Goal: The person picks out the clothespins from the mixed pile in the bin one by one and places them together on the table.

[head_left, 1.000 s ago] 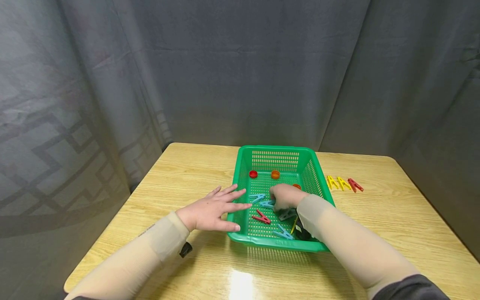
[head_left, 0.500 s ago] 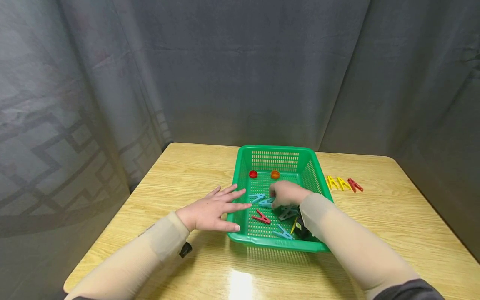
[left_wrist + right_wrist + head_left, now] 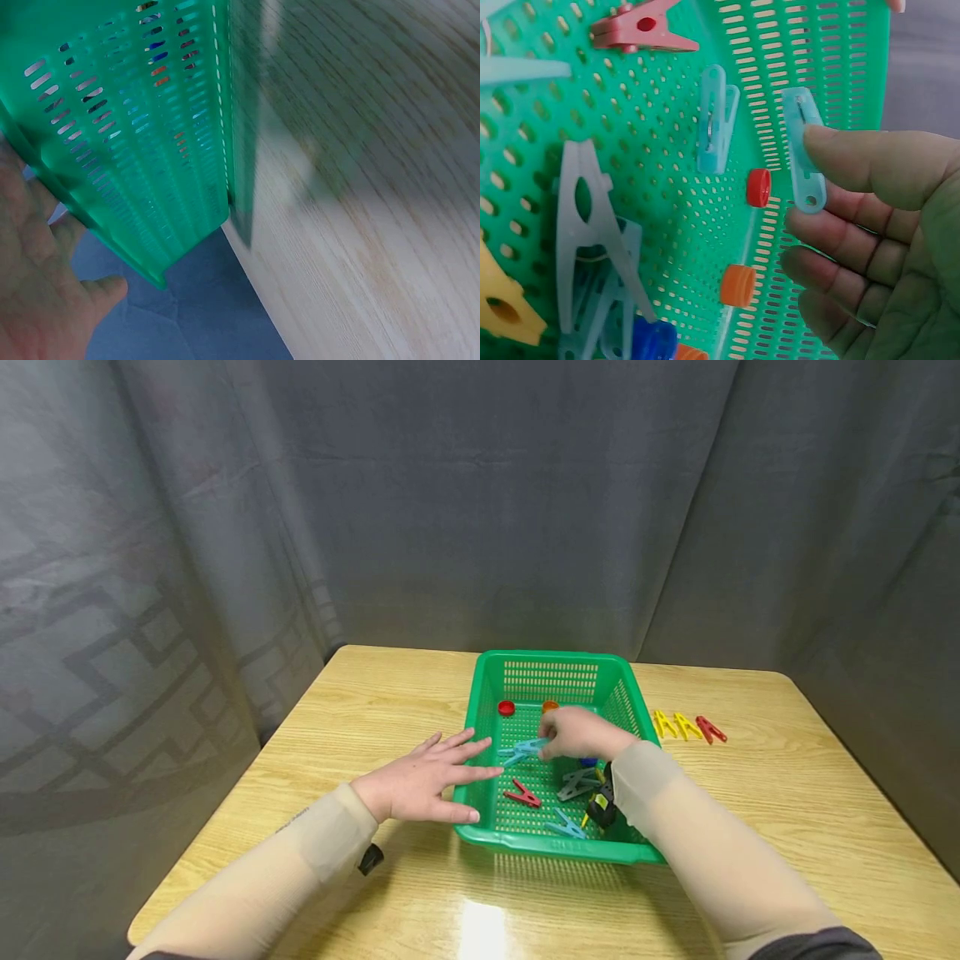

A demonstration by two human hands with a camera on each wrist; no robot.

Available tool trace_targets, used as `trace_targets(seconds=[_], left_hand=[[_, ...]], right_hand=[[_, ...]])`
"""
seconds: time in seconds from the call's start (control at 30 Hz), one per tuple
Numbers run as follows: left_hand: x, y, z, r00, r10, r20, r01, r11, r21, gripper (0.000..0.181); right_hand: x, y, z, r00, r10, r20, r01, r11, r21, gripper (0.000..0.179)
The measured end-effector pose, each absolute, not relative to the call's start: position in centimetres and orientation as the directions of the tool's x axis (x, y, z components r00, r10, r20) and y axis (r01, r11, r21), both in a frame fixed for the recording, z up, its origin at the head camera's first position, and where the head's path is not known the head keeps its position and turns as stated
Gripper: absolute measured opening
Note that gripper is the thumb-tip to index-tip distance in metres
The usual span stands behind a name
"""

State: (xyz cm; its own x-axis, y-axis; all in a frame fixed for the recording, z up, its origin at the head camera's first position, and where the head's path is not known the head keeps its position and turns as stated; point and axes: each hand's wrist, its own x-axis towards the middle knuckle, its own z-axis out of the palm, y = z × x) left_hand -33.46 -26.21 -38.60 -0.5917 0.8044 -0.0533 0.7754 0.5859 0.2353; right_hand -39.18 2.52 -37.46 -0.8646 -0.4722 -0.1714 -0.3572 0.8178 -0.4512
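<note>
Inside a green plastic basket point(image 3: 555, 842), my right hand point(image 3: 579, 732) pinches a light blue clothespin point(image 3: 807, 180) between thumb and fingers, raised above the basket floor. Another light blue clothespin point(image 3: 711, 124) lies below it. My left hand point(image 3: 427, 781) has its fingers spread over the basket's left rim, holding nothing. Also lying in the basket are a red clothespin point(image 3: 523, 794), a grey clothespin point(image 3: 574, 786), a light blue clothespin point(image 3: 567, 825) near the front, and a yellow clothespin point(image 3: 510, 304), partly cut off in the right wrist view.
A red cap point(image 3: 506, 708), an orange cap point(image 3: 551, 706) and a blue cap point(image 3: 654, 339) sit in the basket. On the wooden table point(image 3: 772, 777), to the basket's right, lie two yellow clothespins point(image 3: 686, 726) and a red clothespin point(image 3: 710, 729). Grey curtains point(image 3: 480, 527) surround the table.
My right hand has risen and moved slightly away from me with the light blue clothespin, uncovering the blue cap and now partly covering the orange cap. The left hand stays in place.
</note>
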Motion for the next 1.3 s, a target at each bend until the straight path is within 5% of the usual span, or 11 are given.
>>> trace_targets(seconds=[1.3], left_hand=[[-33.7, -26.0, -38.6, -0.594, 0.801, -0.070, 0.777, 0.594, 0.207, 0.067]], right_hand=[[-38.2, 6.2, -30.3, -0.940, -0.341, 0.019, -0.309, 0.824, -0.474, 0.038]])
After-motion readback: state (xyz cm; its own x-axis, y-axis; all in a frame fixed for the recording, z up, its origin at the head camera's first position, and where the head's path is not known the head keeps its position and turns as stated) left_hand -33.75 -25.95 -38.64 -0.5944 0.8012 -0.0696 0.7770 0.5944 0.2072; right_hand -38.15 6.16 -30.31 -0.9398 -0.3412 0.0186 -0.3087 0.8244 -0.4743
